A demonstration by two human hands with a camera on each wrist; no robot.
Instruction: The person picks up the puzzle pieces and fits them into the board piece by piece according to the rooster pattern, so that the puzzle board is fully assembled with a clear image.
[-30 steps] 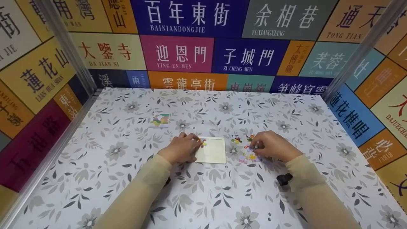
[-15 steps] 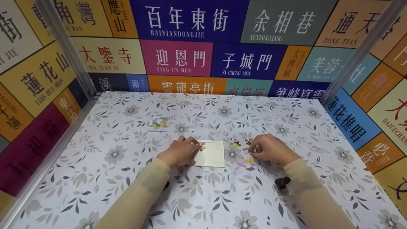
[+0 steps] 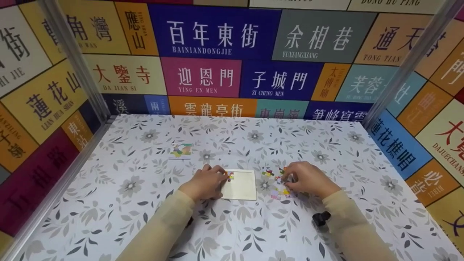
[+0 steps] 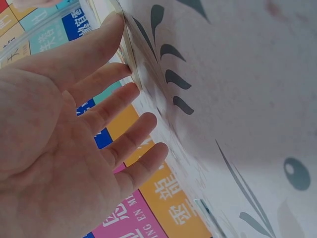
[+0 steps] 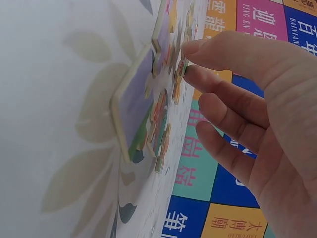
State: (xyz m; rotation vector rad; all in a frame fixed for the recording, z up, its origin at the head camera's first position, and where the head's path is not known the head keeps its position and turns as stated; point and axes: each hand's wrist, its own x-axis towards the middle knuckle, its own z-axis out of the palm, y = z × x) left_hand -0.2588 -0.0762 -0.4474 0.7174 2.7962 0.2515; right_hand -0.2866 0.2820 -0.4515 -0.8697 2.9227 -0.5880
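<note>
1. Left hand (image 3: 204, 183), fingers extended, touches cream rectangular tray's (image 3: 240, 189) left edge, presumably steadying it.
2. Right hand (image 3: 311, 180) curls at multicoloured flat jigsaw pieces (image 5: 136, 94) right of tray; pinch unconfirmed.

Pale tray (image 3: 241, 190) lying flat (colourful piece (image 3: 231, 176) in far left corner); loose puzzle pieces (image 3: 278, 179) clustered to its right.
</note>
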